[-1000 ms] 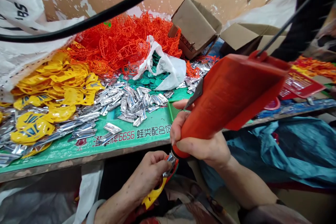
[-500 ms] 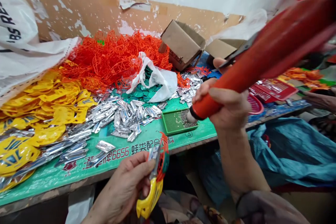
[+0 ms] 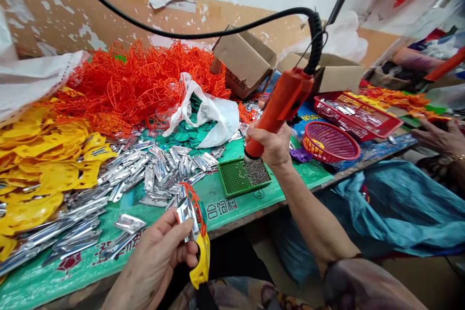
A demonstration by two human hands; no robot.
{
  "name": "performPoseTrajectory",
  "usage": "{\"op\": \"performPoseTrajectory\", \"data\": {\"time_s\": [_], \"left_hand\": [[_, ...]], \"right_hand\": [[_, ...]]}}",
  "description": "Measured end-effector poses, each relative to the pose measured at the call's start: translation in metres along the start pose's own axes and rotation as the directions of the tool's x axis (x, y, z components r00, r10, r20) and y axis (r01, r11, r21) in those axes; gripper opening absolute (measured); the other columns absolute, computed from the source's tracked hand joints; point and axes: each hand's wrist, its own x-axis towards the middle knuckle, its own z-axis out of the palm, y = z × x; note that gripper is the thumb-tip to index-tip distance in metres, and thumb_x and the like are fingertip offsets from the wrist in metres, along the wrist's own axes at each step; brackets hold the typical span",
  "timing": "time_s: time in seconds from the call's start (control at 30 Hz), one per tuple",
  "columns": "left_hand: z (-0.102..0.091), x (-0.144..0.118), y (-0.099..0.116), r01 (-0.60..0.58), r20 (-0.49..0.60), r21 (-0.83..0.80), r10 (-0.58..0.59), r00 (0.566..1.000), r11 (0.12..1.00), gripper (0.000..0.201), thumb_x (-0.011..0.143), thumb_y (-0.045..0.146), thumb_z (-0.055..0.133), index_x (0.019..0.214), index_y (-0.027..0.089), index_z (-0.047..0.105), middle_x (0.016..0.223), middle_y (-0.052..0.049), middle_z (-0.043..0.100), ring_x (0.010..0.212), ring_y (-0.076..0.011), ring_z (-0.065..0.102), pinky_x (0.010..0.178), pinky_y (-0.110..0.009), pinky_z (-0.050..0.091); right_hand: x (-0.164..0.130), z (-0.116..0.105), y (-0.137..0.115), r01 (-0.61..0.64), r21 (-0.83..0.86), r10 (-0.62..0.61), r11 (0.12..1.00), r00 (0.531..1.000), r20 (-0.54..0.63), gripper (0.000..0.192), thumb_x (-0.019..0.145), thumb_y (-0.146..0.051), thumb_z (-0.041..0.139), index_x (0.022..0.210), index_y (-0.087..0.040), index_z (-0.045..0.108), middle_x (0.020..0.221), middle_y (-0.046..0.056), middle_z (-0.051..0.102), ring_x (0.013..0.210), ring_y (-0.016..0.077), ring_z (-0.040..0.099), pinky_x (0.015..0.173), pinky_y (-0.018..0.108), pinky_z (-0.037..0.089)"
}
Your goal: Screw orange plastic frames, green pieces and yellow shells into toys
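Note:
My left hand pinches a small plastic assembly in front of the table edge. It has a yellow lower end, a silver piece under my thumb, and orange and green parts along its right side. My right hand is wrapped round an orange electric screwdriver, its tip pointing down and left. A black cable runs from the tool's upper end. The tip is over the green tray, whose right part holds many tiny metal screws; whether it touches them I cannot tell.
Yellow parts, silver pieces and an orange tangle cover the table's left and back. A white bag lies among green pieces. Cardboard boxes and red baskets stand further right. Another person's hand is at far right.
The screwdriver has moved down and away from the camera, its tip shifting left over the tray. My left hand with the assembly has moved slightly left. The view has turned right.

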Motion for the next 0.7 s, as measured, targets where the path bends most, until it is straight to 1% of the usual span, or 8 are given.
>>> {"op": "performPoseTrajectory", "data": {"time_s": [0.07, 0.17, 0.27, 0.4, 0.53, 0.7], "left_hand": [[0.0046, 0.0023, 0.0005, 0.012, 0.002, -0.01, -0.012, 1.0, 1.0, 0.038, 0.061, 0.038, 0.084, 0.084, 0.016, 0.063, 0.065, 0.003, 0.06, 0.047, -0.0077, 0.05, 0.042, -0.019, 0.047], [0.009, 0.0043, -0.0006, 0.036, 0.029, -0.012, -0.035, 0.999, 0.999, 0.034, 0.064, 0.037, 0.082, 0.081, 0.016, 0.063, 0.069, 0.002, 0.062, 0.05, -0.0076, 0.052, 0.046, -0.019, 0.048], [0.0099, 0.0047, -0.0031, 0.042, 0.053, 0.001, -0.042, 0.998, 0.999, 0.031, 0.066, 0.038, 0.08, 0.077, 0.016, 0.062, 0.065, 0.0, 0.062, 0.051, -0.0086, 0.053, 0.048, -0.018, 0.048], [0.0087, 0.0045, -0.0062, 0.038, 0.075, 0.026, -0.04, 0.996, 0.999, 0.032, 0.066, 0.04, 0.08, 0.078, 0.015, 0.063, 0.062, 0.0, 0.062, 0.053, -0.0098, 0.055, 0.049, -0.019, 0.049], [0.0075, 0.006, -0.0083, 0.032, 0.085, 0.019, -0.034, 0.996, 0.999, 0.031, 0.069, 0.038, 0.078, 0.082, 0.015, 0.064, 0.066, -0.001, 0.063, 0.054, -0.0097, 0.055, 0.05, -0.019, 0.05], [0.0087, 0.0082, -0.0081, 0.045, 0.056, 0.007, -0.045, 0.997, 0.999, 0.031, 0.067, 0.037, 0.079, 0.083, 0.014, 0.064, 0.067, -0.001, 0.064, 0.053, -0.0097, 0.056, 0.05, -0.02, 0.052]], "right_hand": [[0.0002, 0.0, 0.0032, -0.001, -0.007, 0.001, 1.0, 1.0, -0.005, 0.014, 0.065, -0.026, 0.068, 0.065, -0.018, 0.056, 0.065, -0.002, 0.056, 0.052, 0.0108, 0.051, 0.053, 0.031, 0.047], [-0.0005, -0.0004, 0.0068, 0.007, -0.028, -0.007, 1.0, 1.0, -0.012, 0.015, 0.064, -0.026, 0.069, 0.065, -0.018, 0.056, 0.065, -0.002, 0.056, 0.053, 0.0111, 0.051, 0.054, 0.031, 0.047], [-0.0014, -0.0011, 0.0094, 0.004, -0.051, -0.006, 0.999, 1.0, -0.027, 0.016, 0.063, -0.027, 0.069, 0.067, -0.018, 0.056, 0.066, -0.002, 0.057, 0.055, 0.0114, 0.051, 0.056, 0.031, 0.048], [-0.0008, -0.0016, 0.0109, -0.005, -0.06, 0.003, 0.998, 1.0, -0.026, 0.013, 0.064, -0.026, 0.067, 0.066, -0.018, 0.057, 0.064, -0.002, 0.058, 0.055, 0.0119, 0.052, 0.056, 0.031, 0.048], [-0.0002, -0.0017, 0.0101, -0.014, -0.022, 0.013, 1.0, 0.999, -0.042, 0.016, 0.063, -0.024, 0.071, 0.069, -0.017, 0.057, 0.066, -0.002, 0.058, 0.055, 0.0118, 0.053, 0.055, 0.031, 0.047], [-0.0008, -0.0025, 0.0095, -0.001, 0.022, 0.002, 1.0, 1.0, -0.024, 0.015, 0.063, -0.022, 0.071, 0.069, -0.017, 0.058, 0.066, -0.002, 0.058, 0.055, 0.0121, 0.053, 0.056, 0.032, 0.047]]}}
